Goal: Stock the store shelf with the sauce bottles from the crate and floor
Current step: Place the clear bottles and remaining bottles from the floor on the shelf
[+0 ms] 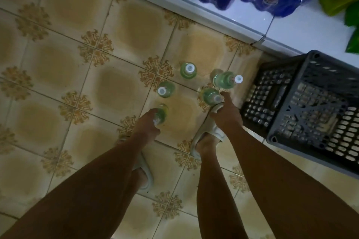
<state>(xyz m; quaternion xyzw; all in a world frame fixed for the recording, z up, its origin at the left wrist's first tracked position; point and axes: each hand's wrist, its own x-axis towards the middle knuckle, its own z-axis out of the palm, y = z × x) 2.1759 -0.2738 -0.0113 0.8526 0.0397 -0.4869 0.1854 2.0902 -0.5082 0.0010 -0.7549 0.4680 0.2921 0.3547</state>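
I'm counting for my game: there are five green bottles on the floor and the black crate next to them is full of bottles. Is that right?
Not quite. The head view shows the black crate is empty; only its slotted bottom shows. The five green bottles on the floor part is right.

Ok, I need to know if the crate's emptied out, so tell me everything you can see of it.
The crate is dark grey, plastic-looking, with perforated lattice walls and floor. It sits upright on the tiled floor at the right, against the white shelf base. Its inside appears empty; no bottles show. Neither hand touches it; the right hand is just beside its near corner.
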